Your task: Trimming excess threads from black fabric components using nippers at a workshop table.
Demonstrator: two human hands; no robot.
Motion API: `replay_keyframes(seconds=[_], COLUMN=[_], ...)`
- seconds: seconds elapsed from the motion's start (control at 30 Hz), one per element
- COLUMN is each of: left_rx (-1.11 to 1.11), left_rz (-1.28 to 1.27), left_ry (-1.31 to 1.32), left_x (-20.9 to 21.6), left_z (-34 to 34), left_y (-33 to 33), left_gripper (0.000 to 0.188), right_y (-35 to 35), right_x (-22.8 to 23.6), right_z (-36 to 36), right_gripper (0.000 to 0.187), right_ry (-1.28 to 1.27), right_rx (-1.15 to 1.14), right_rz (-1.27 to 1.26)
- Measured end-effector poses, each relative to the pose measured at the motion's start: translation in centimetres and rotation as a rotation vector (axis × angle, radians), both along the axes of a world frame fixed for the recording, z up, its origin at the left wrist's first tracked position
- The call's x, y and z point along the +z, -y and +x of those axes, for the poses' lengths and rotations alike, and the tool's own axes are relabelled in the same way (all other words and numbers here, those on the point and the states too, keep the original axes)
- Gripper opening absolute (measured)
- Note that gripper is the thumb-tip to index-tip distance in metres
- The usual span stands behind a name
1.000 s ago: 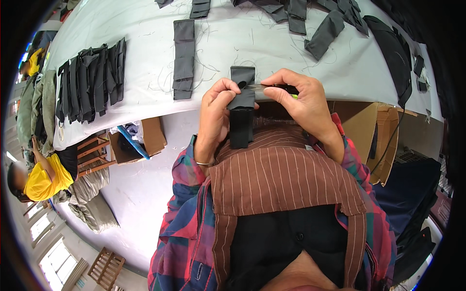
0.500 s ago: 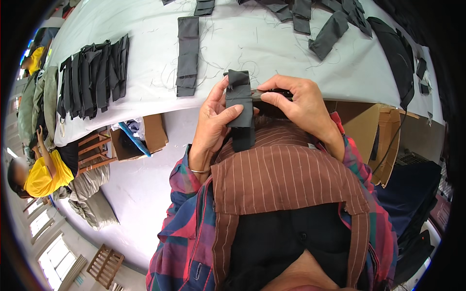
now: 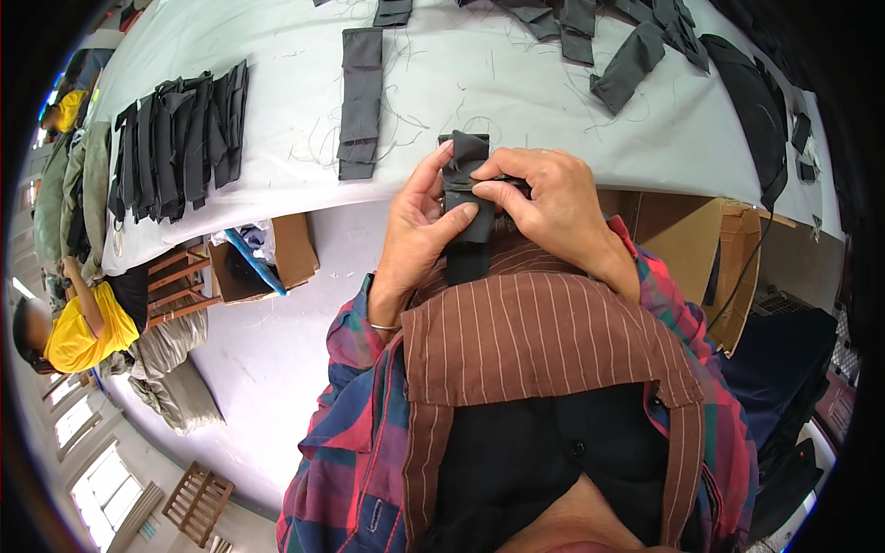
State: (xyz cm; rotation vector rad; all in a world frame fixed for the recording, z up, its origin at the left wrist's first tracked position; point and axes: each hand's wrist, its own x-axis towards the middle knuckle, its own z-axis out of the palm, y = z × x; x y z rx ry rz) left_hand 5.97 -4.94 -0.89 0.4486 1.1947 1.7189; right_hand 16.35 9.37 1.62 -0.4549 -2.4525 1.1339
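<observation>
My left hand pinches a folded dark grey fabric strip at the table's near edge, thumb on top and fingers behind it. The strip stands roughly upright, its lower end hanging over my brown striped apron. My right hand grips a small black-handled tool, which looks like thread snips. Its thumb and forefinger come together at the strip's right side, touching the cloth. The tool's tip is hidden by fingers and fabric. Just beyond, a similar flat strip lies on the white table.
The white table carries loose threads. A row of dark strips lies left, with more strips at the far right. Below stand cardboard boxes. At the left, a person in yellow handles garments beside a wooden chair.
The strip and both hands have shifted slightly right. My right hand has closed in from the strip's side, its fingertips now on the cloth, and the tool is more covered.
</observation>
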Motion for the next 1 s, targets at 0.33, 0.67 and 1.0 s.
replay_keyframes(seconds=[0.33, 0.67, 1.0], left_rx=[-0.006, -0.028, -0.047], left_rz=[-0.013, -0.017, -0.005], left_ry=[-0.029, 0.006, 0.133], left_x=[-0.1, 0.4, 0.7], left_z=[0.0, 0.1, -0.2], left_y=[0.0, 0.0, 0.0], left_gripper=[0.069, 0.070, 0.071], right_y=[-0.2, -0.2, -1.3], right_x=[0.2, 0.2, 0.3], right_z=[-0.1, 0.1, 0.4], right_gripper=[0.008, 0.008, 0.009], right_ry=[-0.001, -0.049, 0.017], right_rx=[0.024, 0.037, 0.065], right_rz=[0.051, 0.211, -0.259])
